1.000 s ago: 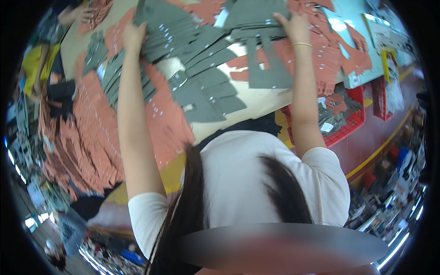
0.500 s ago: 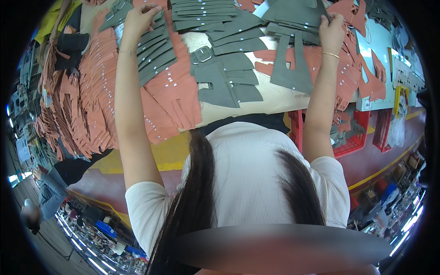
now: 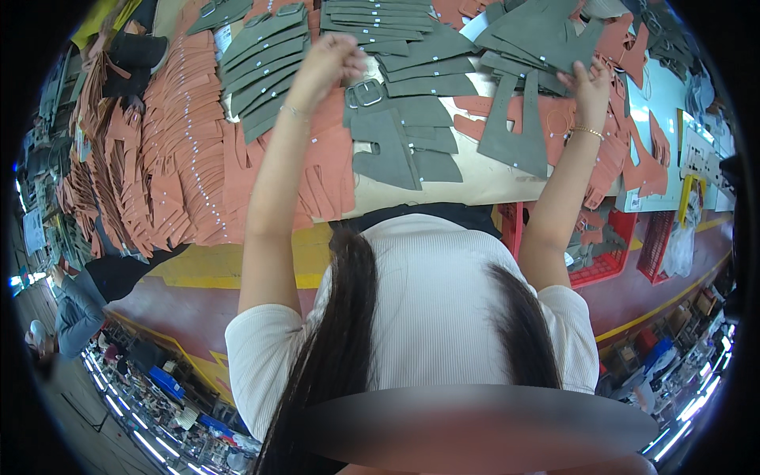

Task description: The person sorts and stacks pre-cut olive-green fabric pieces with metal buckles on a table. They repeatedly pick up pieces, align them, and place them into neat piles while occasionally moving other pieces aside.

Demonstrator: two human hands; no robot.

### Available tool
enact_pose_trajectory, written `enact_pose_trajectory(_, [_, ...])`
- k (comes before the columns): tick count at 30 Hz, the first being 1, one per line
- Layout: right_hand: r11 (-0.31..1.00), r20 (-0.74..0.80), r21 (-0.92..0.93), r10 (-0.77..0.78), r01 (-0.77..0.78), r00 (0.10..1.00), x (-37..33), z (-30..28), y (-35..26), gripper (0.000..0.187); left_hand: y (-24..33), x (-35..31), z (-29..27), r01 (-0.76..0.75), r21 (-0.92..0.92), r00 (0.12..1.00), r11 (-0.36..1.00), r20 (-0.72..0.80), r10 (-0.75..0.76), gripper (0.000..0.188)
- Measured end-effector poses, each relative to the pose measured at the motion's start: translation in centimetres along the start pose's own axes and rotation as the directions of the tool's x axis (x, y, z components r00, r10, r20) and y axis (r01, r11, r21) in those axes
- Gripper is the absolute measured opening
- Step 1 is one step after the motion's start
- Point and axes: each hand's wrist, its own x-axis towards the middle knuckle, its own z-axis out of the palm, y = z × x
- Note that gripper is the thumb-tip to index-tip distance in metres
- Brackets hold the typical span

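Note:
Above the rows of dark green cut leather-like pieces, my left hand point(image 3: 331, 62) is raised with loosely curled, parted fingers and nothing visible in them. Beneath and left of it lies a fanned stack of green strips point(image 3: 265, 67). To its lower right, a green piece with a square buckle point(image 3: 366, 93) rests on the table. My right hand point(image 3: 587, 85) has its fingers spread at the right edge of a pile of wide green pieces point(image 3: 530, 36); whether the fingertips touch it I cannot tell. A forked green piece point(image 3: 514, 134) lies just left of that hand.
Long overlapping rows of salmon-coloured pieces point(image 3: 190, 142) cover the table's left. Red crates point(image 3: 606, 265) stand below its right edge, beside a pale blue board point(image 3: 657, 103). Another person's arm point(image 3: 103, 36) shows at far left, and a grey-sleeved person point(image 3: 77, 313) is lower left.
My left hand has come away from the fanned green strips, moving right and nearer. My right hand has let go of the green pile's edge, shifted slightly nearer and spread its fingers.

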Motion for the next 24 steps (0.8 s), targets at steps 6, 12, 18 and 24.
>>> enact_pose_trajectory(6, [1.000, 0.084, 0.000, 0.029, -0.029, 0.996, -0.1, -0.8, 1.4, 0.047, -4.5, -1.8, 1.7, 0.114, -0.299, 0.993, 0.947, 0.052, -0.103, 0.026])
enact_pose_trajectory(12, [0.998, 0.056, -0.067, 0.016, -0.013, 0.998, 0.3, -0.6, 1.7, 0.047, -5.0, -0.3, 1.7, 0.214, -0.539, 0.977, 0.815, 0.108, -0.185, 0.031])
enact_pose_trajectory(18, [0.998, 0.075, -0.055, -0.010, 0.014, 0.997, 0.3, -0.7, 2.2, 0.046, -3.9, 0.5, 2.7, 0.089, -0.470, 0.995, 0.878, 0.008, -0.096, 0.043])
enact_pose_trajectory(24, [0.997, 0.046, -0.075, 0.000, 0.004, 0.999, 0.1, -0.4, 2.1, 0.044, -2.5, 2.2, 3.4, 0.076, -0.546, 0.996, 0.834, 0.002, -0.089, 0.051])
